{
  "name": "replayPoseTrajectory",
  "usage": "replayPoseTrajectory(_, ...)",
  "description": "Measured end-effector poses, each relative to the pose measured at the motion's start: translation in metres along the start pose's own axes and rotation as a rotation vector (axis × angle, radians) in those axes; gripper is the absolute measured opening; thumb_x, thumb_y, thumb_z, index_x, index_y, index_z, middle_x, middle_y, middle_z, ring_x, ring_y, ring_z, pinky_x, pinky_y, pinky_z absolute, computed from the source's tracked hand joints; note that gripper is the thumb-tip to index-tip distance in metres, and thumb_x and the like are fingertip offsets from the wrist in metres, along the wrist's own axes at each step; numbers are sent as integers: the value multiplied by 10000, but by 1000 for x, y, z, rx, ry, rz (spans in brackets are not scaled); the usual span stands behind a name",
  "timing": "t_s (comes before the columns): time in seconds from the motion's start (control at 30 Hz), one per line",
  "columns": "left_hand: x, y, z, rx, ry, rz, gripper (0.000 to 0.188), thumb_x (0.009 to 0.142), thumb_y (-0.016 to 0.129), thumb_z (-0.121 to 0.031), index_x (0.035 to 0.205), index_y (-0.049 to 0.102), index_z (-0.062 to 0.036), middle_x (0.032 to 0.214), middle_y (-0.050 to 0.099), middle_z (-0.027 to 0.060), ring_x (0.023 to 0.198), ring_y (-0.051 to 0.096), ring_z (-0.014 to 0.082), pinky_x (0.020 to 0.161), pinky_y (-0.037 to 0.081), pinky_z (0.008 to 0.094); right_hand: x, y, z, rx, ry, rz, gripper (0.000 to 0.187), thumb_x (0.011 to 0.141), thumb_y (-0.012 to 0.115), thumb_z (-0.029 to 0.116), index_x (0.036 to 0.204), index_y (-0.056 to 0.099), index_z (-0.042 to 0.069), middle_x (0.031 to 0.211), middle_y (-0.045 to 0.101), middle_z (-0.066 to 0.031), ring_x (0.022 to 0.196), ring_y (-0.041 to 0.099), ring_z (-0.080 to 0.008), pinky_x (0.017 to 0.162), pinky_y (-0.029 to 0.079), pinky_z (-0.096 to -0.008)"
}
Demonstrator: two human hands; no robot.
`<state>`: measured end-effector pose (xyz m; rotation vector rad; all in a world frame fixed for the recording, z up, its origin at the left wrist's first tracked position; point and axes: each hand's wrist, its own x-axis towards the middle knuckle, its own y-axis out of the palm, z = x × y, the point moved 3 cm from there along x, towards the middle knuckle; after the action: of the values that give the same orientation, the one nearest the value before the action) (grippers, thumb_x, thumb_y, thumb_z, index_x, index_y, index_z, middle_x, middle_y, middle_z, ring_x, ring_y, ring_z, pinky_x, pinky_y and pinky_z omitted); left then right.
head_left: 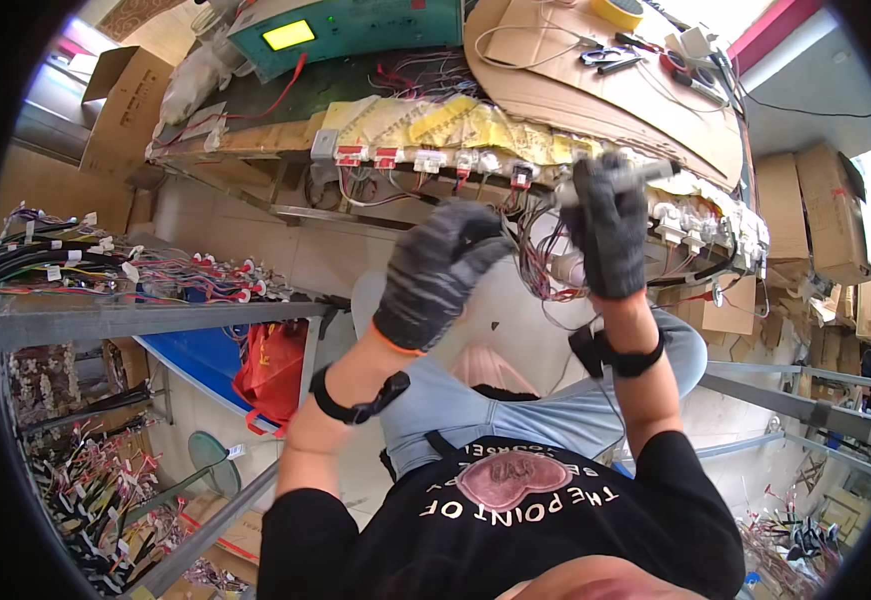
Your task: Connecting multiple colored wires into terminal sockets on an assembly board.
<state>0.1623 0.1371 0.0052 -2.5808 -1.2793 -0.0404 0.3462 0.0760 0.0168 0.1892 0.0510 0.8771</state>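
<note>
The left hand point(440, 260), in a striped grey-and-black knitted glove point(410, 300), is curled beside a hanging bundle of thin multicoloured wires point(535, 255); whether it grips one is unclear. The similarly gloved right hand point(610, 230) holds a blurred, pale rod-shaped tool point(647, 175) near the yellow-taped bench edge point(385, 122). Behind that edge are a teal box with a lit yellow screen point(375, 35) and a brown cardboard sheet point(545, 90).

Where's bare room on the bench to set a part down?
Cardboard sheet: bare stretch between the pliers and the yellow tape.
Dark bench top: smaller patch below the teal box, between the red lead and loose wires.
Crowded: the connector row; hanging wires between left hand and right hand; the cardboard's far right, strewn with tools.
</note>
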Motion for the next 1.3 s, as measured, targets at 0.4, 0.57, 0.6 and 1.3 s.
replayPoseTrajectory(0.4, -30, -15, 40, -152, -199, -74, 197, 856, 678, -24, 1045, 632, 4, 858, 681, 30, 732, 603, 68, 660, 499, 227, 24, 27, -7, -870, -427, 28, 164, 870, 658, 125, 794, 566, 12, 604, 574, -109, 531, 557, -227, 518, 433, -352)
replayPoseTrajectory(0.57, 3, -8, 28, -64, -69, -66, 238, 847, 685, -32, 1080, 647, 3, 871, 688, 32, 753, 612, 80, 688, 505, 236, 22, 13, -2, -657, -359, 15, 160, 871, 664, 149, 834, 603, 6, 684, 621, -97, 597, 586, -194, 533, 447, -325)
replayPoseTrajectory(0.6, 10, -5, 23, -54, 85, -83, 223, 831, 690, -31, 1050, 657, 1, 890, 688, 67, 783, 628, 138, 720, 508, 270, 17, 10, -1, -654, -339, 26, 200, 884, 664, 190, 820, 624, 4, 668, 637, -94, 574, 579, -158, 530, 449, -306)
replayPoseTrajectory(1.3, 143, 10, -5, 494, 477, 54, 259, 858, 608, -244, 1055, 694, -100, 998, 677, 136, 926, 637, 312, 854, 498, 390, 11, 54, -13, 25, -6, 92, 217, 912, 605, 250, 982, 569, 47, 809, 580, -55, 714, 552, -160, 589, 459, -323)
